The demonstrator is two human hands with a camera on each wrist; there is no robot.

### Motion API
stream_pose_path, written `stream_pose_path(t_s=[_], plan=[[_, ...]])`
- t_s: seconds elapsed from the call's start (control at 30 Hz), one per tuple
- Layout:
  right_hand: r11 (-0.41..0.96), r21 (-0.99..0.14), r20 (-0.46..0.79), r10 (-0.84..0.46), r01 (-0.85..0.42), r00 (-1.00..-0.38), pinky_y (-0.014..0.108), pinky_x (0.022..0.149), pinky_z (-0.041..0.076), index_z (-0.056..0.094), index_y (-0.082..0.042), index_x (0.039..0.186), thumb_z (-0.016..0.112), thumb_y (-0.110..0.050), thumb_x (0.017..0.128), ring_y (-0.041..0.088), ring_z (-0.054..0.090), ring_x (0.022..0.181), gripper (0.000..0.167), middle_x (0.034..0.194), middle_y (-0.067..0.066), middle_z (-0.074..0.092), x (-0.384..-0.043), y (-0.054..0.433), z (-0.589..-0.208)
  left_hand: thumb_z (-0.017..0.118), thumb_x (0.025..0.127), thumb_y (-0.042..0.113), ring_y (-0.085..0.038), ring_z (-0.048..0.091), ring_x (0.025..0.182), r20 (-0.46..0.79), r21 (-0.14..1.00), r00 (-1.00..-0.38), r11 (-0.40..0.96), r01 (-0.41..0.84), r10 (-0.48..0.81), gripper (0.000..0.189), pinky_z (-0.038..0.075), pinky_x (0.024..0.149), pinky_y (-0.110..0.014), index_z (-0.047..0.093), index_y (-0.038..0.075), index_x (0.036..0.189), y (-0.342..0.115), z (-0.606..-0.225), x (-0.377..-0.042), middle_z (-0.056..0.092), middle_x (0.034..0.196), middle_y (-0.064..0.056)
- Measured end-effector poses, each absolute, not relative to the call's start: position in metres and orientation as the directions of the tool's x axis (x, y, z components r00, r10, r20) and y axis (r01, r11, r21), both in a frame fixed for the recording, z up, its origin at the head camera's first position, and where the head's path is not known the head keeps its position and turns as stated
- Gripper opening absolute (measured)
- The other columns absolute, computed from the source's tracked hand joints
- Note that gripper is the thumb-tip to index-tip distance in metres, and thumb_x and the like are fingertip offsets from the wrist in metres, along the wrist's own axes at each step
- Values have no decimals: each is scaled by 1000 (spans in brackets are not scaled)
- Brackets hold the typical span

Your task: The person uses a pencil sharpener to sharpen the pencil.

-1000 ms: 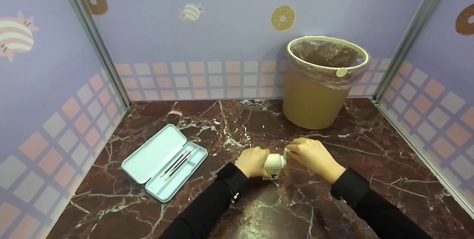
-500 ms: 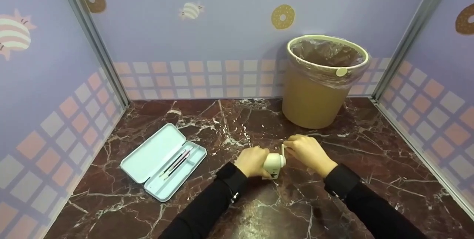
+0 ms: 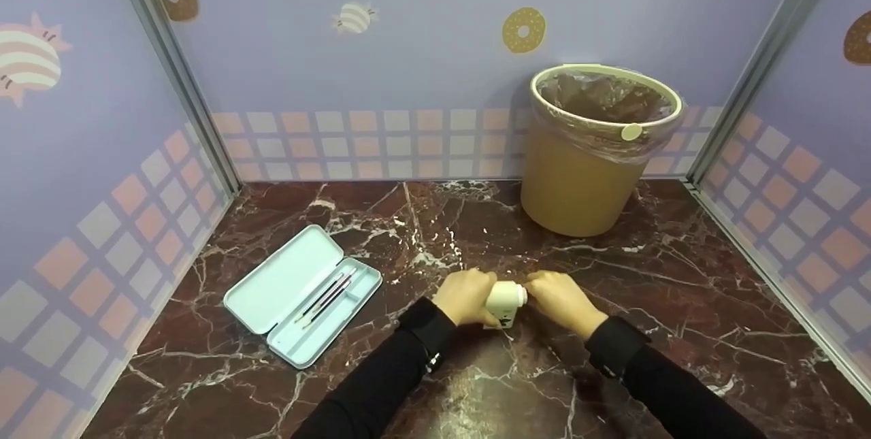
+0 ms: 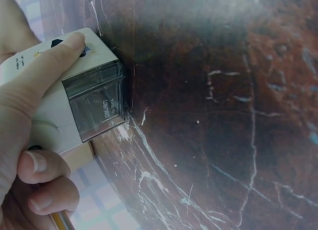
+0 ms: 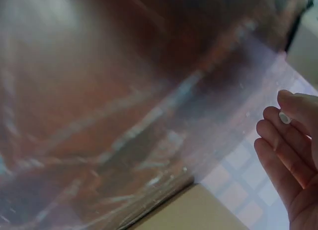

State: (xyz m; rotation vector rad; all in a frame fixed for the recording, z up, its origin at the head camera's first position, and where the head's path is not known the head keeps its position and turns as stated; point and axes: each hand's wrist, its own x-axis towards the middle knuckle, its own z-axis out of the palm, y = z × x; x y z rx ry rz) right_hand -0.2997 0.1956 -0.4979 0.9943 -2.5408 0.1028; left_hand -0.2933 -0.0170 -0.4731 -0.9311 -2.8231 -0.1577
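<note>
My left hand [image 3: 466, 296] grips a white pencil sharpener [image 3: 502, 301] on the table; its thumb lies along the printed side in the left wrist view. The sharpener's clear dark shavings drawer [image 4: 97, 101] faces the table there. Below the curled fingers [image 4: 52, 195] a short piece of a yellow stick [image 4: 62, 221], pencil-like, shows; the rest of it is hidden. My right hand [image 3: 561, 299] is at the sharpener's right end. In the right wrist view its thumb and forefinger pinch the small white knob [image 5: 284, 117] of the crank, while the other fingers extend loosely.
An open light-blue pencil case [image 3: 282, 282] lies on the left, with several pencils [image 3: 326, 299] in it. A tan bin [image 3: 575, 187] with a clear liner stands at the back right. Patterned walls bound the marbled table [image 3: 238, 391] at the back and sides.
My right hand has circled with the crank, going up and left, then lower and closer to the sharpener. The left hand and the sharpener have stayed in place.
</note>
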Motion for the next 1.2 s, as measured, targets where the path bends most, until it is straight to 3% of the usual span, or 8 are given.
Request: stream_pose_path(t_s=[0.13,0.37,0.77,1.2], plan=[[734,83,399,-645,-674,-652,41,58,55,66,-8,68,83,-8,77,25,67,64,19,73,5,69,-293,197,-503,95,62,44,-20,72,75,184,58,-796,802,595,577,54,60,67,-34,67,10,94,-17,-473,-293,75,87,-3],[713,85,386,-667,-696,-637,38,60,56,72,-10,74,84,-14,78,21,68,67,14,75,2,72,-280,199,-505,95,63,44,-20,72,76,176,66,-807,811,582,564,54,60,67,-33,68,10,95,-16,-473,-293,75,88,-3],[666,117,407,-709,-737,-576,33,58,53,70,-14,75,83,-14,80,16,65,66,14,75,-2,68,-260,202,-503,95,61,43,-20,72,77,179,86,-829,831,550,530,53,60,67,-35,68,11,93,-16,-472,-291,75,87,-3],[670,115,419,-702,-733,-576,32,57,52,71,-15,75,83,-16,80,15,62,63,13,73,-3,65,-247,204,-496,95,62,44,-21,72,78,168,83,-832,833,547,529,54,60,69,-34,68,11,94,-14,-471,-289,76,89,-3]])
